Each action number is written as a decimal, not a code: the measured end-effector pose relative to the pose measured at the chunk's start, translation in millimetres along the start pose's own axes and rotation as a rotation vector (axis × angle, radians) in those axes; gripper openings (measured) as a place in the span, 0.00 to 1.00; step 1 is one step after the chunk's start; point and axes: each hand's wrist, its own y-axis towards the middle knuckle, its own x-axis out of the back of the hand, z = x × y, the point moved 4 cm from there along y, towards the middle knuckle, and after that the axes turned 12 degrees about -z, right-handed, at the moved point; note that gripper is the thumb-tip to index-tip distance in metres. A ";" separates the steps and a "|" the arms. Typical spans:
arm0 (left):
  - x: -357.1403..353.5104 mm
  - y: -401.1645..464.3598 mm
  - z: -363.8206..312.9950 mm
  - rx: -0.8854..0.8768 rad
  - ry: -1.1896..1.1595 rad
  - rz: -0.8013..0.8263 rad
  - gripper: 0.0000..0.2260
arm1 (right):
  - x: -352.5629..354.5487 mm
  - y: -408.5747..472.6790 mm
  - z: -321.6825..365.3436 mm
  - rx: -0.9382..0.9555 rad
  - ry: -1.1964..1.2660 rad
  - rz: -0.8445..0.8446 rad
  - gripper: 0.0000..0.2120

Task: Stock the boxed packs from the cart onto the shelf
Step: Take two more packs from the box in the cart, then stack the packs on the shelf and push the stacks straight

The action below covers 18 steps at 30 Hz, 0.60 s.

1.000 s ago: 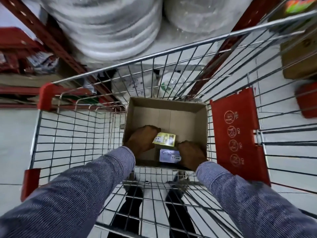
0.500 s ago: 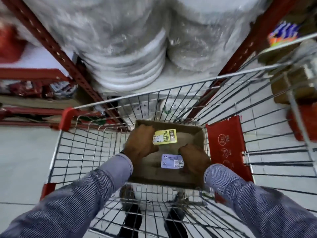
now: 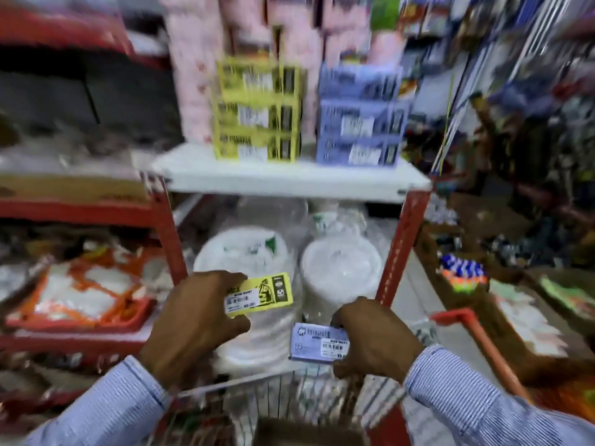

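My left hand (image 3: pixel 190 320) grips a yellow boxed pack (image 3: pixel 262 293), held up in front of the rack. My right hand (image 3: pixel 375 339) grips a pale blue boxed pack (image 3: pixel 317 345), a little lower and to the right. Both packs are raised above the cart's wire front rim (image 3: pixel 231 383). The brown cardboard box (image 3: pixel 306 432) sits in the cart at the bottom edge. On the white shelf (image 3: pixel 289 180) above stand a stack of yellow packs (image 3: pixel 257 111) and, to its right, a stack of blue packs (image 3: pixel 360 117). The view is blurred by motion.
Red rack uprights (image 3: pixel 404 246) frame the bay. Wrapped stacks of white plates (image 3: pixel 341 268) fill the level under the white shelf. Pink packaged goods (image 3: pixel 199 59) stand behind the stacks. Trays of mixed goods (image 3: pixel 80 291) lie left; boxes of goods (image 3: pixel 528 320) line the floor right.
Both hands have lifted the yellow and blue packs out of the cardboard box and up above the cart. The view has swung up from the cart to the shelf.
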 end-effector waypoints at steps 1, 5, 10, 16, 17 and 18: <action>19.2 6.4 -3.0 -0.016 -0.005 -0.046 0.32 | 21.0 3.2 1.4 0.004 -0.010 -0.034 0.26; 92.2 34.4 -16.5 -0.041 0.011 -0.150 0.28 | 107.0 19.4 8.6 0.031 -0.052 -0.201 0.27; 156.0 61.6 -30.3 -0.084 0.019 -0.297 0.29 | 193.6 33.4 20.7 0.071 -0.108 -0.386 0.22; 187.0 104.8 -38.0 -0.139 -0.035 -0.391 0.29 | 250.7 53.7 16.0 0.047 -0.158 -0.500 0.23; 191.4 111.7 -39.1 -0.147 -0.039 -0.411 0.27 | 259.2 57.5 12.5 0.037 -0.161 -0.519 0.24; 194.6 117.8 -40.8 -0.159 -0.042 -0.421 0.26 | 265.7 60.9 8.4 0.022 -0.166 -0.532 0.25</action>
